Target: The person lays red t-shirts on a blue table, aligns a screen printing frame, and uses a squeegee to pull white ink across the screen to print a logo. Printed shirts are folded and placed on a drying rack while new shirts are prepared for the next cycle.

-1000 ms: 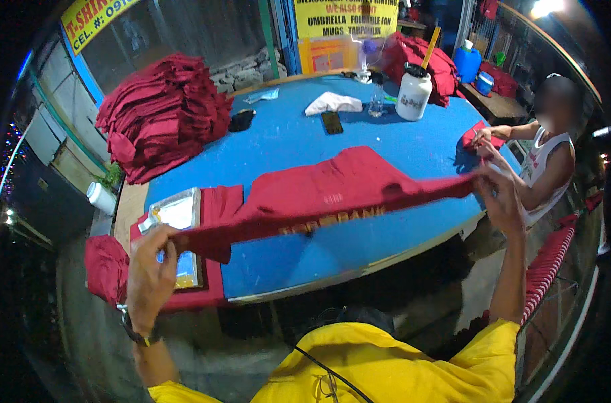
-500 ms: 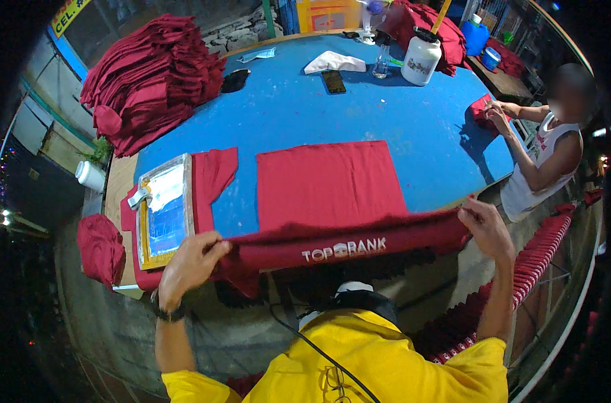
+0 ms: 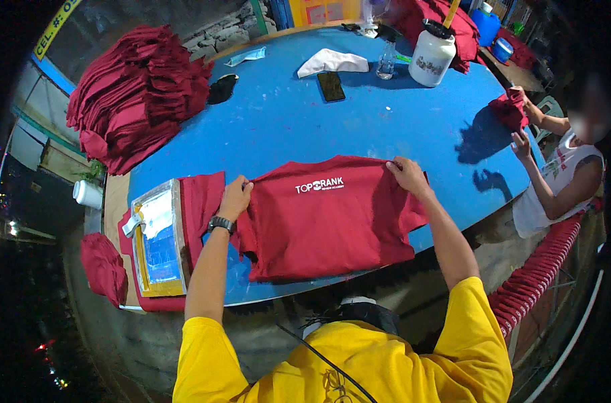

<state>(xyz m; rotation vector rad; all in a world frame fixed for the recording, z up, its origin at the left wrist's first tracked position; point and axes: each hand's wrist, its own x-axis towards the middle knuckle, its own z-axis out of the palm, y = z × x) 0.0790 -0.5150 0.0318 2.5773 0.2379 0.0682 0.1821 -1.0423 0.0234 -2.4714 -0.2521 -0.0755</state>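
Observation:
A red T-shirt (image 3: 329, 228) with white printed lettering across its upper part lies spread on the blue table (image 3: 225, 114). My left hand (image 3: 237, 195) pinches its upper left corner. My right hand (image 3: 406, 176) grips its upper right corner. Just left of the shirt, a screen-printing frame (image 3: 159, 238), with a clip on its edge, rests on other red fabric (image 3: 201, 195).
Red garments are piled at back left (image 3: 137, 91) and back right (image 3: 456, 47). A phone (image 3: 331, 86), white cloth (image 3: 329, 62), bottle (image 3: 386, 64) and white tub (image 3: 426, 60) sit at the back. A co-worker (image 3: 557, 168) handles red fabric (image 3: 510, 111). Red garments (image 3: 534, 269) line a rack at right.
The shirt has gone from raised and folded over to lying flat with its print upward. Both my hands moved forward with it. The co-worker's hands lifted their red fabric slightly.

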